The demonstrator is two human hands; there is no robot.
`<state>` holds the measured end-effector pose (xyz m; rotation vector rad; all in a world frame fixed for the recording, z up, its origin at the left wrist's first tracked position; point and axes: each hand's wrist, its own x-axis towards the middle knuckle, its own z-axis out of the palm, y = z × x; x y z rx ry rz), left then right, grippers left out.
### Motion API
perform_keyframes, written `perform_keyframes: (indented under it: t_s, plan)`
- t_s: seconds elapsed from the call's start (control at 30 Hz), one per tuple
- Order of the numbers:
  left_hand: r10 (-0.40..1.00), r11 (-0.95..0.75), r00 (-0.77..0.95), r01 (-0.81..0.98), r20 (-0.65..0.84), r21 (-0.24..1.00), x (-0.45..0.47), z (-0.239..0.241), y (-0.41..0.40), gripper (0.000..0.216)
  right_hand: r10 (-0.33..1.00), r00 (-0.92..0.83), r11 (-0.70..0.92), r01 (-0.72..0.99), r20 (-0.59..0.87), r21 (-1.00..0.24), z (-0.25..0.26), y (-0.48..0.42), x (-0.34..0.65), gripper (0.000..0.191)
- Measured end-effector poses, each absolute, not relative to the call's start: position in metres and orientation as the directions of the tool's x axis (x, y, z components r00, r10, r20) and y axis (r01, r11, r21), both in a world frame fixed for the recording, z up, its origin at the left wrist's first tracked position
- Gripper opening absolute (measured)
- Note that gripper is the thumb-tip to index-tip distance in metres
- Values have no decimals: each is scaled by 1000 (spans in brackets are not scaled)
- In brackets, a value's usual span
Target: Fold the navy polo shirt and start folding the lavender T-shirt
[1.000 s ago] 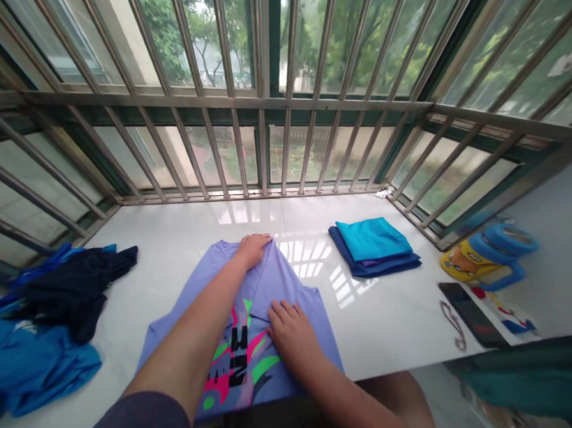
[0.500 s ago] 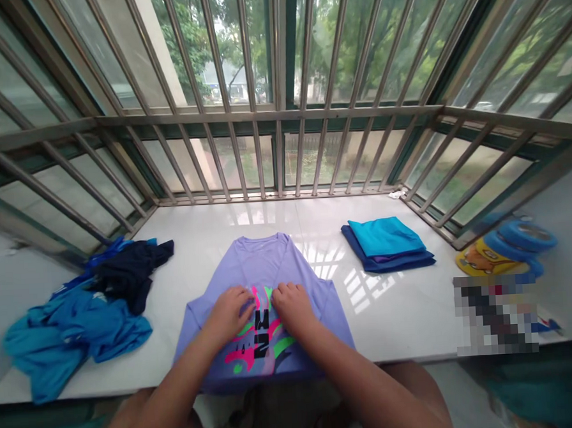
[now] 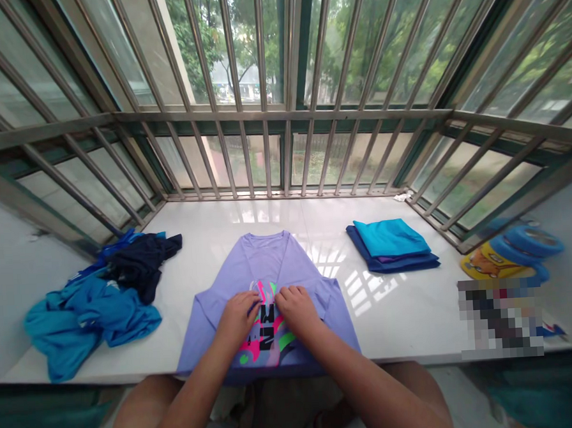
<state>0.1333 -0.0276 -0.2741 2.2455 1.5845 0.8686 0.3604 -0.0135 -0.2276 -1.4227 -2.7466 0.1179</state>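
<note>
- Lay spread flat at the near middle of the white bench [image 3: 396, 310]: a lavender T-shirt [image 3: 264, 266], print side up, neck toward the window bars [image 3: 280, 112], hem hanging a little over the near edge.
- Rested side by side on the shirt's bright print: left hand [image 3: 237, 312] and right hand [image 3: 297, 308], fingers curled down onto the cloth, seemingly gathering or pinching a small ridge of it between them; exact grip hard to tell.
- Looked already finished: a neat stack of folded shirts [image 3: 393, 243], teal on top of purple and navy, well apart to the right.
- Looked left to do: a rumpled heap of blue and navy clothes [image 3: 103, 290] at the left end of the bench.
- Judged roughly midway, with the lavender shirt itself barely begun — sleeves out, no fold laid.
- Sat at the far right, clear of the work: a yellow and blue toy-like item [image 3: 509, 256].
</note>
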Motion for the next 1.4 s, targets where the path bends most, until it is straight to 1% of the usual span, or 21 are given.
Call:
perform_keyframes:
  t_s: [0.1,0.2,0.27,0.33,0.4,0.5,0.6,0.67,0.73,0.87,0.97,1.0,1.13,1.23,1.3,1.33,1.4]
  plan:
    - [916,-377,234,780,327,498,138,-270,-28,22,825,-565,562,818,9,-126,-226,-18,359,17]
    - [904,-400,256,792,344,461,148,-263,-26,29,849,-525,526,826,63,-201,-220,-25,367,22]
    - [884,-441,302,791,357,423,158,-259,-24,33,881,-462,473,846,104,-245,-218,-27,380,27]
    - [858,-494,370,785,357,374,171,-258,-22,38,920,-372,392,882,124,-261,-219,-26,400,34]
    - [831,-545,449,776,327,319,184,-260,-24,41,954,-284,300,922,98,-246,-223,-23,424,43]
    - [802,-596,553,764,224,247,199,-270,-31,44,978,-206,197,963,-32,-186,-232,-19,461,56]
    - [805,-594,574,777,154,207,204,-283,-41,52,982,-129,111,985,-136,-135,-239,-20,491,64]
    - [807,-590,573,781,143,203,203,-289,-46,56,987,-82,67,992,-140,-108,-240,-20,502,62]
    - [806,-592,575,777,139,214,200,-291,-49,56,994,-58,49,994,-98,-95,-239,-19,508,57]
    - [812,-583,563,772,153,253,197,-288,-49,56,998,-63,66,990,28,-122,-230,-6,509,47]
    - [817,-574,563,774,127,268,198,-282,-48,56,996,-81,84,990,28,-113,-222,7,510,32]
    - [818,-572,564,774,113,272,198,-279,-48,56,996,-86,87,991,20,-103,-220,11,511,30]
    - [822,-563,560,768,105,307,201,-275,-51,56,996,-83,85,995,30,-61,-218,14,516,30]
    - [822,-564,542,735,173,376,200,-276,-54,53,996,-51,55,997,73,-54,-218,12,514,26]
    - [836,-547,488,701,252,458,195,-272,-48,47,993,-50,59,995,110,-80,-213,15,507,24]
    - [857,-514,430,696,282,502,190,-268,-41,44,991,-58,71,992,122,-103,-209,19,502,24]
    - [931,-360,250,739,264,570,176,-254,-14,40,991,-74,92,981,109,-173,-199,33,488,26]
